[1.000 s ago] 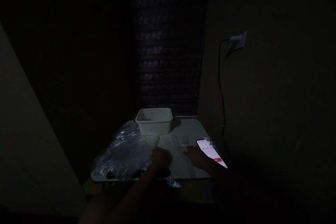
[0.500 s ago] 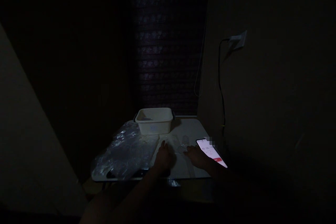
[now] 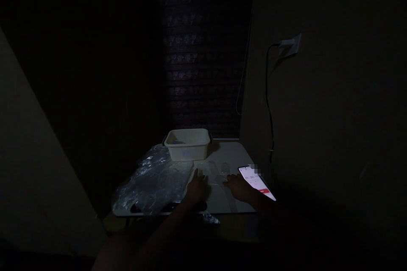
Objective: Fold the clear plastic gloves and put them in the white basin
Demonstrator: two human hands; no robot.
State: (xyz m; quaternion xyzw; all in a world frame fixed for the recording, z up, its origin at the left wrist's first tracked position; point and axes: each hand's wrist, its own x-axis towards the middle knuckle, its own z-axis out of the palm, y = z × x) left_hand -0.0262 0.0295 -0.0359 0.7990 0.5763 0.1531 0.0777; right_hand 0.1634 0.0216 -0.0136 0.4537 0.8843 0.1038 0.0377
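Observation:
The room is dim. My left hand (image 3: 196, 187) is low over the middle of a small white table (image 3: 225, 150), its index finger stretched forward and the fingers apart. My right hand (image 3: 238, 186) lies to its right, fingers bent toward a thin clear plastic piece (image 3: 223, 173); whether they pinch it is too dark to tell. Crumpled clear plastic sheeting (image 3: 155, 182) covers the table's left part, beside my left hand. Behind it stands a white tub (image 3: 188, 152) with dark handles and something flat inside.
A lit phone (image 3: 257, 183) showing a timer lies at the table's right edge, by my right wrist. On the right wall a plug sits in a socket (image 3: 294, 45), its dark cable (image 3: 268, 97) hanging down. A dark blind (image 3: 203, 72) hangs behind the table.
The view has shifted slightly. My left hand's fingers have spread a little and its index finger points more forward. My right hand has hardly moved.

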